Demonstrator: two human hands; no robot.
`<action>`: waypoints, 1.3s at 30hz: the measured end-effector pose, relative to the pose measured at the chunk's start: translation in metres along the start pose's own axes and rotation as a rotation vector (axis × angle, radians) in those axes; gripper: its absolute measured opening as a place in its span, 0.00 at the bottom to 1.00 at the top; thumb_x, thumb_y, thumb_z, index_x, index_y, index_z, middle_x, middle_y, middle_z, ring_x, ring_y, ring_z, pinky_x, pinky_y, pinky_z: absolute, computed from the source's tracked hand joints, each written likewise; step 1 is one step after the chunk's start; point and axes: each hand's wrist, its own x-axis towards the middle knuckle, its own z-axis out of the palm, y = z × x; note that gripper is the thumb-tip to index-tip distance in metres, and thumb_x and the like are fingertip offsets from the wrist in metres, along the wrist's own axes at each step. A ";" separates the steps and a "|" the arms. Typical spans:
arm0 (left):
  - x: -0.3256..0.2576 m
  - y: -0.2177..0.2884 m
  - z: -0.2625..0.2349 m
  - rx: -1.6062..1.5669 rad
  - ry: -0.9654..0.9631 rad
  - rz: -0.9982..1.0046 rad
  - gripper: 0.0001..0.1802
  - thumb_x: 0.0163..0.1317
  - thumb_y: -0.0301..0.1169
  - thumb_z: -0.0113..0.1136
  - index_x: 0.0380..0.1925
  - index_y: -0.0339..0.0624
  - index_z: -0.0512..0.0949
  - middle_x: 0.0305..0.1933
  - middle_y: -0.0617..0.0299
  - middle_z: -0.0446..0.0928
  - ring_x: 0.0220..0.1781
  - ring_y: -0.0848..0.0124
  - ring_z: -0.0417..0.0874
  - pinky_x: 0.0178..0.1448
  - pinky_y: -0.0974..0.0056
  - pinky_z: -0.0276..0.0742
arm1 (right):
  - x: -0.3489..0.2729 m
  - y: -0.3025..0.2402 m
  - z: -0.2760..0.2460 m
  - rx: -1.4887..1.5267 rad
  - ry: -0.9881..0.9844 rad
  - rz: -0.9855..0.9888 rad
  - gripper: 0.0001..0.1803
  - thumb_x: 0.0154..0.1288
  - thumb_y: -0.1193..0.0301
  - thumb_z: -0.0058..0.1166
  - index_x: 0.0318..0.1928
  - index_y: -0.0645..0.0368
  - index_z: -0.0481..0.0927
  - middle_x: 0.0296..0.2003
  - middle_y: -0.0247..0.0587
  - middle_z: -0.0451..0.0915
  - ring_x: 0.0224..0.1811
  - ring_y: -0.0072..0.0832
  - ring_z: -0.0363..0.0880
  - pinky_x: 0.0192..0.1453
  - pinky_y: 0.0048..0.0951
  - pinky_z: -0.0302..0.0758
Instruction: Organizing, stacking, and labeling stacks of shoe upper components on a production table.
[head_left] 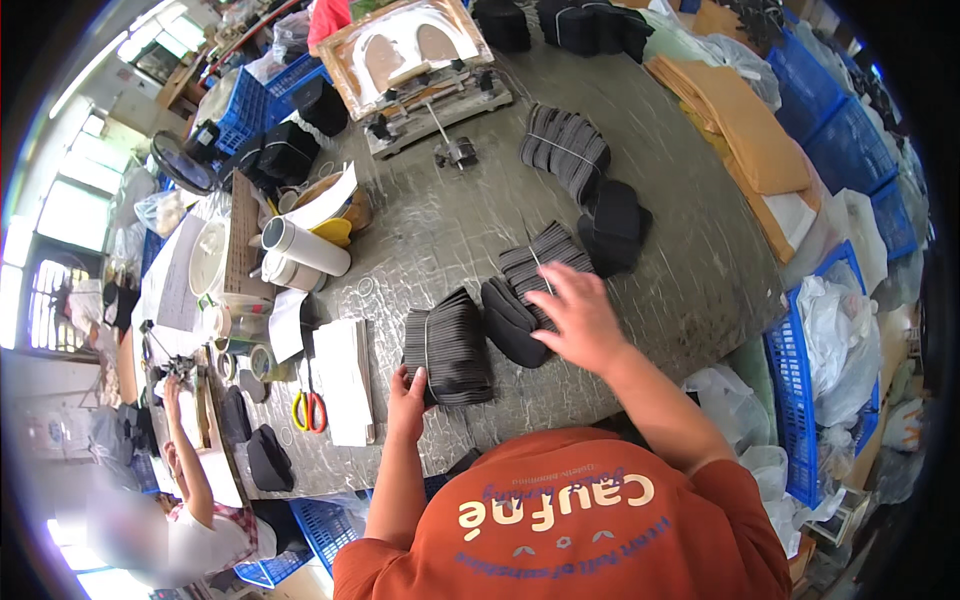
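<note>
A banded bundle of dark, curved, insole-like pads (447, 350) lies on the table in front of me. My left hand (405, 398) grips its lower left corner, thumb and fingers closed against it. To its right sits a second banded bundle (545, 255), with a few loose black pads (513, 325) beside it. Over these my right hand (580, 318) is open, fingers spread, fingertips at the pads' edge. Farther off lie a black stack (612, 225) and another banded bundle (567, 145).
A framed printing screen (405, 55) stands on a metal clamp base at the far side. Orange-handled scissors (310, 405), white papers (347, 385) and a white bottle (305, 247) are at left. Folded tan cloth (740, 130) and a blue crate (795, 400) sit right. Another person works at left.
</note>
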 end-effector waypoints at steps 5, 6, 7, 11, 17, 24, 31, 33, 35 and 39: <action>0.004 -0.015 0.001 -0.154 -0.049 -0.016 0.31 0.63 0.41 0.53 0.61 0.39 0.56 0.56 0.54 0.67 0.54 0.65 0.71 0.45 0.55 0.76 | 0.023 -0.020 0.058 -0.228 -0.205 0.205 0.17 0.42 0.63 0.64 0.34 0.56 0.77 0.44 0.39 0.69 0.49 0.36 0.65 0.49 0.39 0.60; 0.003 -0.017 0.000 -0.134 -0.073 -0.007 0.31 0.62 0.40 0.54 0.60 0.39 0.57 0.57 0.54 0.66 0.53 0.65 0.71 0.45 0.57 0.75 | 0.020 -0.017 0.065 -0.280 -0.208 0.237 0.16 0.43 0.63 0.64 0.32 0.57 0.77 0.42 0.38 0.69 0.48 0.35 0.65 0.48 0.38 0.60; 0.003 -0.019 -0.002 -0.116 -0.089 0.002 0.31 0.62 0.40 0.55 0.60 0.39 0.57 0.58 0.54 0.66 0.53 0.65 0.71 0.45 0.59 0.75 | 0.021 -0.018 0.068 -0.328 -0.210 0.263 0.15 0.44 0.63 0.63 0.31 0.57 0.77 0.39 0.37 0.69 0.46 0.35 0.65 0.47 0.38 0.60; -0.001 -0.017 -0.010 0.497 0.220 0.454 0.24 0.55 0.31 0.60 0.51 0.35 0.68 0.49 0.48 0.72 0.49 0.60 0.74 0.48 0.62 0.72 | 0.007 -0.015 0.064 -0.080 0.000 0.282 0.15 0.40 0.70 0.65 0.30 0.54 0.74 0.38 0.35 0.69 0.47 0.35 0.64 0.48 0.38 0.60; -0.022 0.044 0.028 0.381 -0.042 0.755 0.16 0.56 0.25 0.58 0.46 0.36 0.72 0.42 0.52 0.76 0.41 0.65 0.78 0.47 0.65 0.73 | -0.011 -0.022 0.047 0.545 0.091 0.548 0.12 0.52 0.81 0.57 0.37 0.60 0.69 0.34 0.40 0.75 0.36 0.31 0.76 0.43 0.26 0.71; -0.015 0.087 0.092 -0.288 -0.618 0.441 0.18 0.62 0.23 0.51 0.53 0.39 0.66 0.45 0.63 0.74 0.46 0.75 0.74 0.50 0.70 0.70 | -0.030 -0.036 0.030 1.228 0.234 0.579 0.14 0.58 0.83 0.51 0.45 0.63 0.67 0.37 0.33 0.73 0.41 0.17 0.71 0.47 0.21 0.70; -0.044 0.040 0.113 -0.370 -1.022 -0.083 0.36 0.55 0.51 0.60 0.56 0.38 0.65 0.53 0.60 0.71 0.54 0.69 0.72 0.58 0.64 0.68 | -0.093 -0.036 0.009 1.301 0.132 0.873 0.14 0.57 0.81 0.55 0.44 0.64 0.70 0.38 0.35 0.76 0.41 0.19 0.74 0.46 0.21 0.72; -0.050 0.028 0.119 -0.390 -1.054 -0.282 0.33 0.56 0.52 0.58 0.52 0.37 0.69 0.48 0.59 0.75 0.48 0.68 0.77 0.47 0.65 0.76 | -0.118 -0.037 0.007 1.351 0.160 0.890 0.18 0.58 0.82 0.51 0.49 0.66 0.69 0.43 0.38 0.76 0.46 0.22 0.74 0.51 0.24 0.71; -0.056 0.032 0.126 -0.271 -1.013 -0.369 0.26 0.60 0.45 0.57 0.50 0.36 0.70 0.46 0.56 0.76 0.45 0.67 0.79 0.48 0.64 0.77 | -0.136 -0.044 -0.006 1.627 0.281 0.837 0.21 0.58 0.83 0.46 0.54 0.67 0.66 0.47 0.41 0.74 0.50 0.26 0.73 0.56 0.28 0.68; -0.061 0.061 0.137 0.341 -0.993 -0.313 0.18 0.61 0.33 0.57 0.48 0.35 0.71 0.46 0.55 0.76 0.43 0.66 0.79 0.50 0.63 0.76 | -0.195 -0.024 -0.027 1.258 0.668 1.036 0.14 0.55 0.81 0.48 0.44 0.63 0.70 0.39 0.34 0.75 0.41 0.25 0.73 0.49 0.27 0.70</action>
